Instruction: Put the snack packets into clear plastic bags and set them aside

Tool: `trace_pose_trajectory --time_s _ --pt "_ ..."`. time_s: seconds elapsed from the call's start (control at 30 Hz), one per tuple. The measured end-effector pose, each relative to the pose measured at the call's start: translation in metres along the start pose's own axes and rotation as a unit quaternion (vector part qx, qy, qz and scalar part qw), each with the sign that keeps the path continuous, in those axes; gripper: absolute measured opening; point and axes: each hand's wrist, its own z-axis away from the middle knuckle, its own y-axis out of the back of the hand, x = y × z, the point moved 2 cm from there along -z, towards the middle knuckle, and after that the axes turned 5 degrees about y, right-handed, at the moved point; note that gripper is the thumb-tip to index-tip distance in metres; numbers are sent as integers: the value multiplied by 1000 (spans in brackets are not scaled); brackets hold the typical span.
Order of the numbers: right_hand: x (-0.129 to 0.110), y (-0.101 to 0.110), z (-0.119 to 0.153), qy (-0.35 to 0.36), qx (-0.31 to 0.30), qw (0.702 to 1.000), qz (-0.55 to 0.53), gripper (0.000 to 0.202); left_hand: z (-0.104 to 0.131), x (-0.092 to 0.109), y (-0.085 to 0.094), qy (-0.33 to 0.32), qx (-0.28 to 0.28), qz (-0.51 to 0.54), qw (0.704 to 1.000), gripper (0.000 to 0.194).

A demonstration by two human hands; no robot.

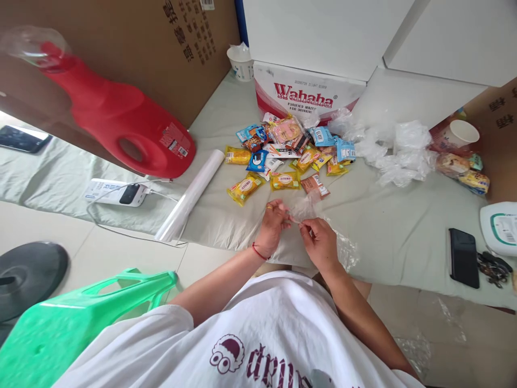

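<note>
My left hand (273, 226) is pinched on the edge of a thin clear plastic bag (305, 207). From the right, my right hand (320, 242) grips the same bag with thumb and forefinger, close beside the left. Just beyond my hands lies a brown snack packet (315, 186), with yellow-wrapped snacks (285, 180) to its left. Behind these is a pile of mixed small packets (285, 132) in blue, white, pink and yellow. A clear plastic sheet (343, 248) lies by my right wrist.
A white plastic roll (189, 196) and red jug (129, 124) are at left, near a power bank (117, 193). Crumpled clear bags (404, 151) lie right of the pile, before a Wahaha box (307, 91). A phone (463, 257) and keys (495, 268) lie far right; a green stool (81, 318) stands lower left.
</note>
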Motion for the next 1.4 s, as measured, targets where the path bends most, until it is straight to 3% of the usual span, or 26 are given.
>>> trace_pose_trajectory --time_s 0.13,0.23,0.3,0.37,0.47,0.67,0.8,1.0,1.1,1.27,1.4 --pt "-7 -5 2 -42 28 999 -1 22 14 -11 0 14 -11 -62 998 40" --pt "-6 -12 4 -107 19 988 -114 20 14 -14 -3 23 -27 -52 998 31" --pt "-3 -15 5 -180 10 951 -252 21 11 -11 -3 27 -29 -27 999 31" --pt "-1 -16 4 -245 16 893 -378 26 9 -8 -3 47 -44 6 998 36" --pt "-1 -14 0 -296 53 839 -454 31 9 -4 -5 72 -63 42 995 45" --pt "-2 -12 -2 -318 78 843 -428 36 11 -9 -13 68 -92 -38 993 46" --pt "8 2 1 -319 116 839 -425 34 0 -6 -4 73 -7 -8 997 35" --pt "41 42 10 -365 176 775 -485 36 -21 12 17 48 99 -57 992 19" --pt "59 57 19 -406 191 763 -464 45 -27 18 24 30 82 -105 991 18" --pt "83 81 32 -405 185 787 -427 43 -28 22 33 24 32 -129 991 23" --pt "91 91 36 -400 184 795 -418 39 -23 21 31 53 35 -54 997 26"
